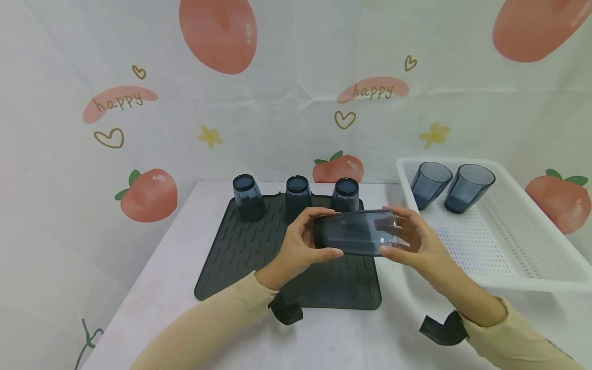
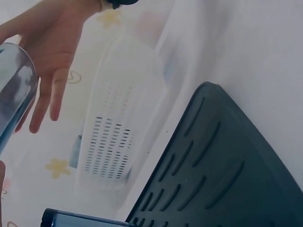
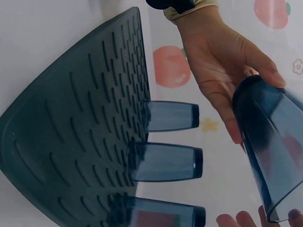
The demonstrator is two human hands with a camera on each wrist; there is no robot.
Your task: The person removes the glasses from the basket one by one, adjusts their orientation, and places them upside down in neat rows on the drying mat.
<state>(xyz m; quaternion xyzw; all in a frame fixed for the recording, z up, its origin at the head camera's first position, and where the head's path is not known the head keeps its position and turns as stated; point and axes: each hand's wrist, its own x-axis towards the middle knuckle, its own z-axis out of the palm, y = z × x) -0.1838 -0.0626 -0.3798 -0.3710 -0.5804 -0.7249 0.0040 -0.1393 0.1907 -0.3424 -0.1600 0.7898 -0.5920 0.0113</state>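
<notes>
A blue-tinted drinking glass [image 1: 356, 234] lies on its side in the air over the dark drying mat [image 1: 259, 246]. Its thick dark base is gripped by my left hand [image 1: 302, 246], and my right hand [image 1: 416, 241] holds the rim end between thumb and fingers. The right wrist view shows the glass [image 3: 270, 127] with the left hand [image 3: 220, 71] at its base. Behind it, three glasses stand upside down along the mat's far edge: a left one [image 1: 250, 198], a middle one [image 1: 298, 198] and a right one [image 1: 346, 194], partly hidden by the held glass.
On the right sits a white perforated basket [image 1: 550, 221]. Two more glasses lean upright at its far left: one glass [image 1: 430, 185] and another glass [image 1: 468, 187]. A printed cloth [image 1: 277, 103] hangs behind the white table [image 1: 342, 339].
</notes>
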